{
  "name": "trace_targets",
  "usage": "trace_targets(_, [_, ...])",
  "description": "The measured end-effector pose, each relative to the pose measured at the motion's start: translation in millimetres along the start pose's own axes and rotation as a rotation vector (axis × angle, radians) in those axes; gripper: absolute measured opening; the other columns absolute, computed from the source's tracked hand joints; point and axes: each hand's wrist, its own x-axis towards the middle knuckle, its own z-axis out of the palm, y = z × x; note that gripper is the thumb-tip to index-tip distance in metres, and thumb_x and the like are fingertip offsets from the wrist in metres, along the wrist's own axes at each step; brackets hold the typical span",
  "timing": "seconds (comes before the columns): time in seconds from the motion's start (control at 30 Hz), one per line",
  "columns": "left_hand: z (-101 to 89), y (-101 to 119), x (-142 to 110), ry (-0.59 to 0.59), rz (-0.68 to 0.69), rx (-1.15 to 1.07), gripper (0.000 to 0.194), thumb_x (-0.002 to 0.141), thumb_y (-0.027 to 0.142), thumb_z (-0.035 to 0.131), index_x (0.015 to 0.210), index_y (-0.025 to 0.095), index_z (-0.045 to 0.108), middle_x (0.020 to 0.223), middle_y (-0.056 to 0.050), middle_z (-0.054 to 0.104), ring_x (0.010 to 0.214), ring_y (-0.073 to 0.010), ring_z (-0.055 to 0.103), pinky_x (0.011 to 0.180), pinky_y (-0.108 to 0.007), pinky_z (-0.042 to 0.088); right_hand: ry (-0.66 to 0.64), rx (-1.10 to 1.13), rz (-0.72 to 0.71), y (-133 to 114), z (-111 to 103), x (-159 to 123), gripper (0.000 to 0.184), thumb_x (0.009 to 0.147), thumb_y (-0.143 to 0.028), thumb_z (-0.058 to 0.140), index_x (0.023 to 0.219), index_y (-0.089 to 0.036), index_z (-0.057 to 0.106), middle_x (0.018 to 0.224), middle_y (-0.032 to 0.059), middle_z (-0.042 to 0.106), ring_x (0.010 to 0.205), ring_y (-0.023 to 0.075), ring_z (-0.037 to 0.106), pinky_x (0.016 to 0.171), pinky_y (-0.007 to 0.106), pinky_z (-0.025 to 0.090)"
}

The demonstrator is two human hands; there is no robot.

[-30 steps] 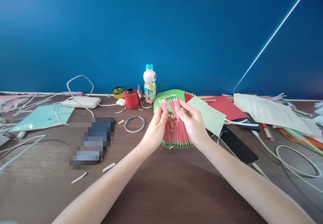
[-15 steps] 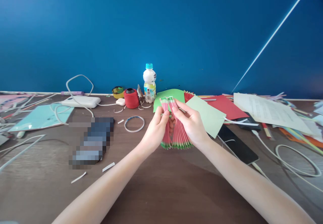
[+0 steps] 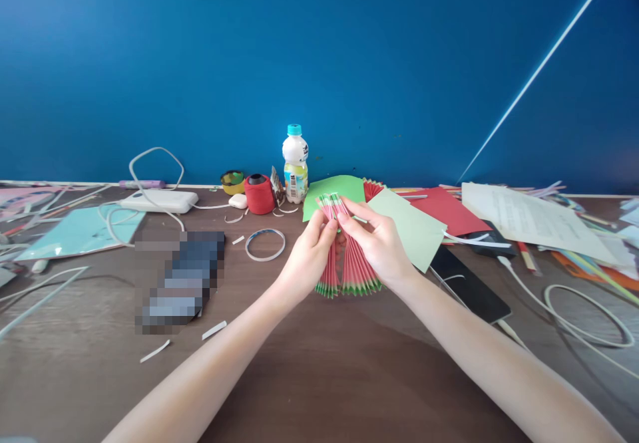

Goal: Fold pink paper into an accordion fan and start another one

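Observation:
Between my hands is a piece of pleated paper [image 3: 360, 271], red-pink with green and white edges, its folds fanning out at the lower end in two bunches. My left hand [image 3: 313, 247] is closed on the left bunch, thumb pressed near the top. On the right bunch my right hand [image 3: 375, 238] is closed too, its thumb and index finger pinching close to the upper end. The upper ends of the two bunches lie against each other. Fingers behind the folds are mostly hidden.
Behind my hands lie a green sheet [image 3: 332, 191], a pale green sheet [image 3: 414, 223] and a red sheet [image 3: 449, 210]. A bottle [image 3: 295, 167] stands by the blue wall. A tape roll [image 3: 259, 195], a ring [image 3: 265, 245] and a black phone [image 3: 472, 287] rest on the table.
The upper ends of the two pleated bunches have come together, closing the gap between them. My thumbs have drawn slightly closer, and the lower folds spread a little more to the left.

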Motion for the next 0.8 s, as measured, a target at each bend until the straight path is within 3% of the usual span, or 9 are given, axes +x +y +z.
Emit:
trace_targets(0.17, [-0.4, 0.7, 0.2, 0.017, 0.019, 0.045, 0.019, 0.085, 0.039, 0.043, 0.091, 0.022, 0.049, 0.068, 0.003, 0.05, 0.056, -0.0093, 0.048, 0.052, -0.02, 0.041, -0.014, -0.014, 0.007, -1.2, 0.4, -0.4, 0.035, 0.081, -0.038, 0.054, 0.112, -0.026, 0.061, 0.102, 0.0046, 0.058, 0.088, 0.0182, 0.058, 0.072, 0.033, 0.053])
trace_targets(0.4, [-3.9, -0.1, 2.3, 0.004, 0.049, 0.115, 0.021, 0.086, 0.038, 0.042, 0.096, 0.023, 0.051, 0.072, 0.002, 0.054, 0.063, -0.0112, 0.051, 0.061, -0.021, 0.042, -0.016, 0.024, 0.024, -1.0, 1.3, -0.7, 0.034, 0.079, -0.04, 0.056, 0.109, -0.027, 0.063, 0.105, 0.0049, 0.054, 0.072, 0.0132, 0.056, 0.06, 0.029, 0.053])
trace_targets(0.8, [-5.5, 1.3, 1.9, -0.023, 0.059, 0.143, 0.02, 0.086, 0.037, 0.042, 0.093, 0.022, 0.052, 0.074, 0.002, 0.053, 0.069, -0.0121, 0.051, 0.066, -0.022, 0.042, -0.033, -0.076, -0.007, -1.5, -0.9, -0.4, 0.032, 0.082, -0.038, 0.052, 0.11, -0.028, 0.062, 0.087, 0.003, 0.053, 0.072, 0.0149, 0.051, 0.066, 0.034, 0.048])
